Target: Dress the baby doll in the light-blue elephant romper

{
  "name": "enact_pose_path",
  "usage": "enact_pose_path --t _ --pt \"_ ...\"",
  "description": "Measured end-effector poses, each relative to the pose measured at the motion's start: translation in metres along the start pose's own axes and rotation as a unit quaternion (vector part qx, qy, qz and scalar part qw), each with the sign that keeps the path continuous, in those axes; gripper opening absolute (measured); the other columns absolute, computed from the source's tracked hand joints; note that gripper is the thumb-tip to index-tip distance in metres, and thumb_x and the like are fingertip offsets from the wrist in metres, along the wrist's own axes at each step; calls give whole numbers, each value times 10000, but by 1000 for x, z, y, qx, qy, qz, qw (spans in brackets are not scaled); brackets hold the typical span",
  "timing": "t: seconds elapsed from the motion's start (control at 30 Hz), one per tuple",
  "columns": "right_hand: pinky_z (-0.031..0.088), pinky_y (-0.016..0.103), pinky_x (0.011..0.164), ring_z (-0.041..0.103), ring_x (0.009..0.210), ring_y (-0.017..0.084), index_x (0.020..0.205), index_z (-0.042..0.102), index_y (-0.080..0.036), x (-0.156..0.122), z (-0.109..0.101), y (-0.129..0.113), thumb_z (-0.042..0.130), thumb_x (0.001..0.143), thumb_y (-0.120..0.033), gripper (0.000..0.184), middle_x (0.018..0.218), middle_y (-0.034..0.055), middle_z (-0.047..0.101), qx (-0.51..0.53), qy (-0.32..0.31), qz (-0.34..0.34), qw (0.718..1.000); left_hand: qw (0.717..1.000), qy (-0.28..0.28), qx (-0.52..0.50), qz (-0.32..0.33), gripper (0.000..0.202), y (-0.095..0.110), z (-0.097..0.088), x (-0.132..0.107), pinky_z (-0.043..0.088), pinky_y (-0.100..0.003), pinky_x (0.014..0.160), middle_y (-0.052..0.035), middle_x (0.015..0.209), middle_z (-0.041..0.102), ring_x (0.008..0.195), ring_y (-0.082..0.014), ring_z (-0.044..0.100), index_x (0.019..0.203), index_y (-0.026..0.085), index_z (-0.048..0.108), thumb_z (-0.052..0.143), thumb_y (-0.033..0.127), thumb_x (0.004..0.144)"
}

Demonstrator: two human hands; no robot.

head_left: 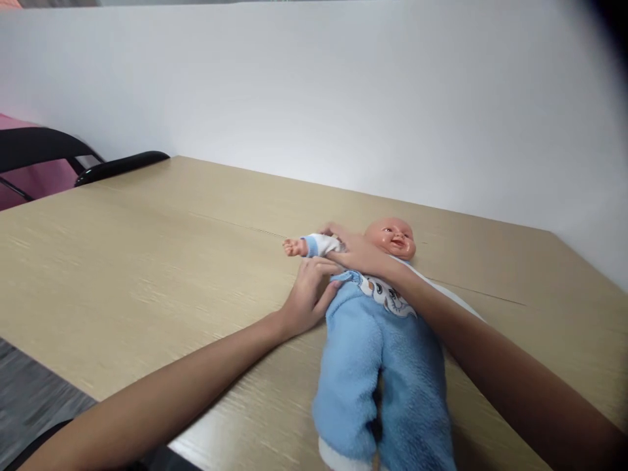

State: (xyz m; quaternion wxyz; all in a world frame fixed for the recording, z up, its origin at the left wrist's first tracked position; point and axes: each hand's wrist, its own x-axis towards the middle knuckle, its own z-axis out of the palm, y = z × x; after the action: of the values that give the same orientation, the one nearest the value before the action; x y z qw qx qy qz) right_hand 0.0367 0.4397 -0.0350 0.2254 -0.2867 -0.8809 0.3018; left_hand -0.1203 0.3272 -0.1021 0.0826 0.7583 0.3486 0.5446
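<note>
Lying on its back on the table (171, 275), the doll (380, 347) had both hands at it!
Over the chest came the right hand (354, 250), thumb and fingers to either side of the white sleeve (324, 244); blur hid how firmly it closed. Low at the doll's side sat the left hand (309, 293), fingers bent, thumb apart, right up against the blue suit (353, 327); whether it pinched cloth, nobody could tell. Out poked the doll's hand (294, 247), well apart from its head (390, 237). Behind stood a white wall (314, 98); far left, a black chair (44, 145).
</note>
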Motion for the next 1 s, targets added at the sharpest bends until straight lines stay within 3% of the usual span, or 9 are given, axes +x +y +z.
enact_pose_path --t 0.17,0.27,0.4,0.53,0.6,0.73,0.87,0.93,1.0 --pt "509 327 860 629 952 213 1075 569 -266 -11 -11 13 627 736 -206 349 1032 3 667 222 29 5 975 994 21 74 79 251 1 -3 -11 459 -432 1023 -100 1203 599 1155 -246 595 1250 249 559 593 157 1019" --pt "506 341 884 630 964 219 1046 576 -260 -10 -12 21 590 646 -148 415 1027 6 651 231 15 5 973 989 61 90 95 260 0 -4 -16 501 -460 1037 -120 1250 520 1211 -265 575 1261 258 553 585 178 1017" --pt "505 372 905 642 989 230 1052 596 -246 -15 -17 15 586 656 -122 415 1032 16 663 181 -2 11 983 992 106 -5 74 235 1 -2 -16 507 -507 1085 -114 1227 513 1224 -263 558 1272 265 513 497 187 1050" --pt "489 435 1018 650 1103 260 1027 677 -238 -24 -16 -2 591 797 -151 261 1132 58 704 79 -32 -37 996 986 122 -112 2 111 7 0 -11 506 -481 1051 -94 1179 554 1165 -254 576 1177 269 521 458 269 1085" --pt "473 453 1075 638 1188 267 1113 682 -235 -30 -13 -9 578 873 -191 266 1218 79 702 66 -19 -41 997 978 129 -150 -59 85 9 1 -7 478 -452 1068 -87 1183 559 1168 -242 570 1127 256 540 477 300 1089" --pt "482 450 1069 639 1227 274 1307 608 -205 -51 -11 -19 551 1014 -389 350 1327 127 684 63 59 59 994 938 131 -222 -233 111 8 4 1 473 -361 1026 -59 1164 575 1113 -208 570 1067 240 560 550 350 1062" --pt "486 380 871 676 967 247 997 692 -238 -74 -13 -33 485 1072 -537 371 1024 57 754 -26 41 83 995 876 148 -275 -368 159 8 8 5 510 -284 888 -8 980 575 952 -172 566 981 238 546 603 383 1011" --pt "453 357 792 647 842 221 844 660 -236 -80 -11 -39 500 1069 -525 399 859 23 716 -45 29 79 995 850 152 -309 -399 193 9 10 4 517 -255 832 5 947 574 911 -157 566 960 236 545 637 403 989" --pt "442 341 785 622 820 206 835 629 -229 -81 -7 -39 568 1036 -504 346 830 2 676 -13 43 86 995 826 156 -353 -411 236 9 11 3 517 -236 787 13 954 583 888 -141 575 960 236 549 681 432 966"
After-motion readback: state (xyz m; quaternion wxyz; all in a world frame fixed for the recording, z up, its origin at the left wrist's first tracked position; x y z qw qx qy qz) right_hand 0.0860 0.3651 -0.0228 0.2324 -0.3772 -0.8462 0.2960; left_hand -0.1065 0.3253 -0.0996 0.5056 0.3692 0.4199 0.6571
